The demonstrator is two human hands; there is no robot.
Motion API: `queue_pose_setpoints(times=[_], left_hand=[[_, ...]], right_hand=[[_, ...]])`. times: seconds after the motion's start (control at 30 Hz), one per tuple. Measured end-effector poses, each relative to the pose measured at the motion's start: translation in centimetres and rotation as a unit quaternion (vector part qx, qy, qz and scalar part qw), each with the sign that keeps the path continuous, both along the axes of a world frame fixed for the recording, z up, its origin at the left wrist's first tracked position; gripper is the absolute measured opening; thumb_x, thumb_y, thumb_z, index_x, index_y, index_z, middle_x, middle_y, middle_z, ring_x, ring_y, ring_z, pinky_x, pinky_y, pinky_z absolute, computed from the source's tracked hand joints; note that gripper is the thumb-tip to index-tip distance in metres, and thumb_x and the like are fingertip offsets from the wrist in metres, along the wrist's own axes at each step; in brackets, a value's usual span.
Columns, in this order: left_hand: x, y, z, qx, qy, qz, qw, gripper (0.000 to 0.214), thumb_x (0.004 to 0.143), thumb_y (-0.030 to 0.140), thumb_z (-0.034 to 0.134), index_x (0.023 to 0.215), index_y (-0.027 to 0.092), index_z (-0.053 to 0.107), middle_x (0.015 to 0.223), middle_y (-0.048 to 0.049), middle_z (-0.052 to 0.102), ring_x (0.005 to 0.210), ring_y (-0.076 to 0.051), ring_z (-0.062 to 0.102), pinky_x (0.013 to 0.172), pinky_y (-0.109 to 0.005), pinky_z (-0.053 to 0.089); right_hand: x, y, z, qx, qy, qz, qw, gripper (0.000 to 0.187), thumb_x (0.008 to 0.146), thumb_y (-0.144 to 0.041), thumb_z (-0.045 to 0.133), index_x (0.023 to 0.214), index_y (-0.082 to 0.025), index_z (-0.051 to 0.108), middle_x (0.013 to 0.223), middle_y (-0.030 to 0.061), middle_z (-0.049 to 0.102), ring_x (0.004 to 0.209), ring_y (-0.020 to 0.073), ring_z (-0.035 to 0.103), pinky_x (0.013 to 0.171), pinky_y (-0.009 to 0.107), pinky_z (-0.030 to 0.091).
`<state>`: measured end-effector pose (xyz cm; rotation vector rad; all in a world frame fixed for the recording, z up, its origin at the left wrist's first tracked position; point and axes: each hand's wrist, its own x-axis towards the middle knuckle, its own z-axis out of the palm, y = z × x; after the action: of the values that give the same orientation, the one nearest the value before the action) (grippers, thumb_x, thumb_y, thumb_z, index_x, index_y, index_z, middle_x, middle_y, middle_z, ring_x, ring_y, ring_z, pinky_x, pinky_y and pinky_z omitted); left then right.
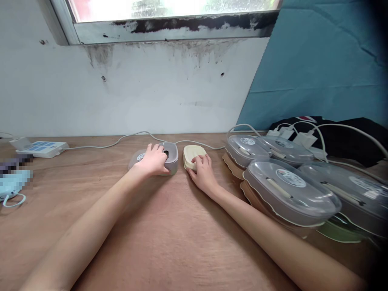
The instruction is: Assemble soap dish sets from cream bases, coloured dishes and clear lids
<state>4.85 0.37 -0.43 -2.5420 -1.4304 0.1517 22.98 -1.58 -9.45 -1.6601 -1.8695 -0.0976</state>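
Note:
My left hand [154, 160] lies on top of a small grey lidded box [171, 155] at the far middle of the wooden table [169, 238], its fingers curled over the box's top. My right hand [203, 173] rests on a cream-coloured box [192, 155] right beside the grey one, fingers bent onto its near side. Both boxes stand on the table, nearly touching each other.
Several oval lunch boxes with clear lids [287, 190] are stacked at the right, with white chargers and cables [303, 137] behind them. A white power strip [41, 148] and a pale blue item [12, 184] lie at the left. A stained wall and window sill stand behind.

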Motion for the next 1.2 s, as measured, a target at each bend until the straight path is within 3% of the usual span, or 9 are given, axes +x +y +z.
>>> queue_pose_setpoints(times=[0.2, 0.33, 0.53, 0.6, 0.67, 0.8, 0.97, 1.1, 1.2], left_hand=[[0.0, -0.1, 0.0, 0.002, 0.007, 0.009, 1.0, 0.048, 0.073, 0.05, 0.062, 0.102, 0.013, 0.069, 0.119, -0.018, 0.055, 0.119, -0.035, 0.042, 0.102, -0.047, 0.026], [-0.2, 0.0, 0.2, 0.003, 0.002, 0.008, 1.0, 0.048, 0.072, 0.051, 0.063, 0.1, 0.012, 0.068, 0.117, -0.019, 0.056, 0.117, -0.037, 0.043, 0.101, -0.049, 0.026], [0.4, -2.5, 2.5, 0.038, -0.036, -0.007, 0.999, 0.071, 0.081, 0.047, 0.056, 0.137, 0.007, 0.036, 0.135, -0.0222, 0.042, 0.127, -0.036, 0.035, 0.101, -0.048, 0.029], [2.0, -4.0, 3.1, 0.04, -0.052, -0.049, 0.997, 0.07, 0.083, 0.044, 0.056, 0.14, 0.011, 0.03, 0.139, -0.0183, 0.04, 0.13, -0.031, 0.033, 0.103, -0.042, 0.029], [4.8, -5.1, 3.5, 0.028, -0.089, -0.16, 0.983, 0.067, 0.08, 0.037, 0.062, 0.136, 0.012, 0.035, 0.141, -0.0171, 0.038, 0.133, -0.029, 0.031, 0.104, -0.038, 0.03], [12.2, -5.8, 4.2, 0.036, -0.024, -0.402, 0.915, 0.08, 0.075, 0.011, 0.06, 0.145, 0.012, 0.02, 0.152, -0.0137, 0.018, 0.141, -0.025, 0.012, 0.11, -0.035, 0.019], [19.9, -5.2, 5.4, 0.014, 0.097, -0.511, 0.854, 0.098, 0.064, 0.006, 0.06, 0.147, 0.009, 0.008, 0.148, -0.0138, 0.026, 0.139, -0.026, 0.019, 0.107, -0.035, 0.022], [21.5, -4.7, 5.4, 0.001, 0.091, -0.557, 0.826, 0.096, 0.062, 0.015, 0.063, 0.145, 0.004, 0.018, 0.13, -0.0173, 0.045, 0.122, -0.029, 0.04, 0.099, -0.037, 0.03], [19.3, -4.9, 5.3, 0.009, 0.005, -0.57, 0.822, 0.089, 0.065, 0.022, 0.063, 0.143, 0.0, 0.024, 0.121, -0.016, 0.049, 0.116, -0.029, 0.044, 0.102, -0.035, 0.027]], right_hand=[[-0.4, -1.0, 0.9, -0.016, -0.007, -0.011, 1.0, 0.034, 0.081, -0.024, 0.056, 0.111, -0.009, 0.055, 0.133, 0.0259, 0.04, 0.132, 0.0453, 0.023, 0.097, 0.059, 0.034], [-1.5, -2.8, 1.6, -0.015, -0.028, 0.02, 0.999, 0.041, 0.082, -0.023, 0.055, 0.118, -0.004, 0.051, 0.138, 0.0281, 0.035, 0.137, 0.0437, 0.015, 0.104, 0.059, 0.027], [-2.1, -8.7, 1.7, -0.014, -0.079, 0.183, 0.98, 0.047, 0.085, -0.025, 0.049, 0.128, -0.006, 0.046, 0.146, 0.0229, 0.03, 0.14, 0.0351, 0.009, 0.109, 0.052, 0.027], [-1.6, -10.8, 1.8, -0.026, -0.095, 0.269, 0.958, 0.042, 0.087, -0.024, 0.046, 0.125, -0.006, 0.047, 0.146, 0.0228, 0.029, 0.141, 0.0343, 0.007, 0.11, 0.051, 0.028], [-0.9, -12.2, 2.0, -0.049, -0.1, 0.318, 0.942, 0.04, 0.088, -0.024, 0.045, 0.124, -0.007, 0.049, 0.145, 0.0232, 0.032, 0.14, 0.0343, 0.013, 0.109, 0.05, 0.029], [-0.2, -13.3, 2.6, -0.081, -0.088, 0.34, 0.933, 0.035, 0.09, -0.025, 0.042, 0.121, -0.012, 0.051, 0.145, 0.0181, 0.034, 0.14, 0.0318, 0.016, 0.111, 0.049, 0.027], [0.0, -13.3, 2.7, -0.121, -0.055, 0.357, 0.925, 0.035, 0.09, -0.027, 0.043, 0.121, -0.014, 0.051, 0.145, 0.017, 0.034, 0.141, 0.0297, 0.011, 0.113, 0.045, 0.023], [0.4, -13.5, 2.6, -0.134, -0.047, 0.368, 0.919, 0.036, 0.089, -0.027, 0.044, 0.122, -0.014, 0.049, 0.146, 0.017, 0.032, 0.141, 0.0307, 0.011, 0.112, 0.046, 0.025], [0.9, -13.8, 2.9, -0.096, -0.058, 0.374, 0.921, 0.034, 0.088, -0.028, 0.046, 0.118, -0.013, 0.052, 0.146, 0.0173, 0.034, 0.14, 0.0318, 0.014, 0.111, 0.046, 0.028]])
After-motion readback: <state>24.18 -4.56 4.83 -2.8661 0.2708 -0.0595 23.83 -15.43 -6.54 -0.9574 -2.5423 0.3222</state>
